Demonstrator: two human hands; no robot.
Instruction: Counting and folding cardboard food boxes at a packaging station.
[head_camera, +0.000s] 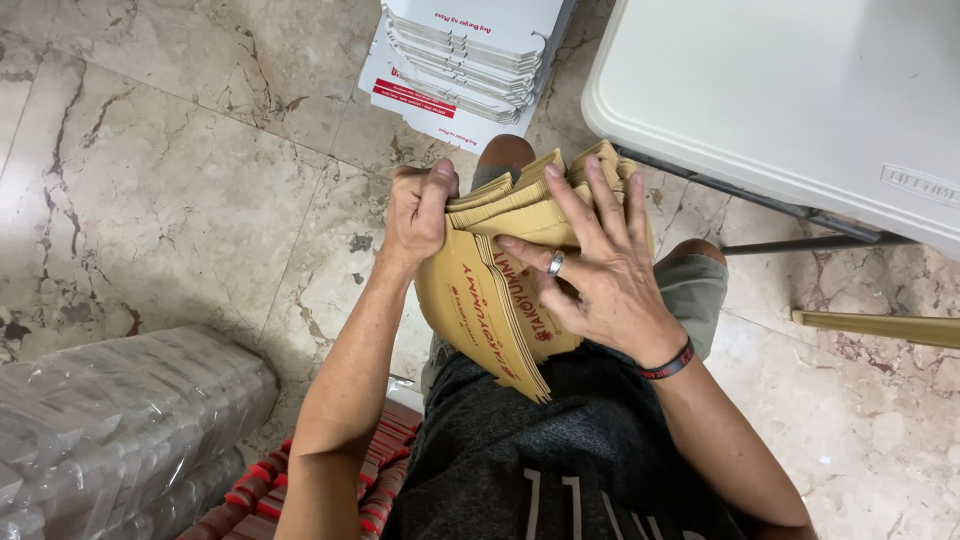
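Observation:
A thick stack of flat brown cardboard box blanks (480, 300) with red print rests on edge on my lap. My left hand (418, 208) grips the stack's far left corner, thumb on top. Spread flat over the stack's right face is my right hand (598, 268), fingers apart, a ring on one finger and a dark band on the wrist. The top edges of the blanks fan out between the two hands. I sit on a red stool (380, 470) in grey shorts and a dark shirt.
A pile of white flat boxes (470, 60) with red print lies on the marble floor ahead. A white folding table (800, 90) stands at the upper right, its metal leg below. Clear plastic-wrapped bundles (110, 430) sit at the lower left.

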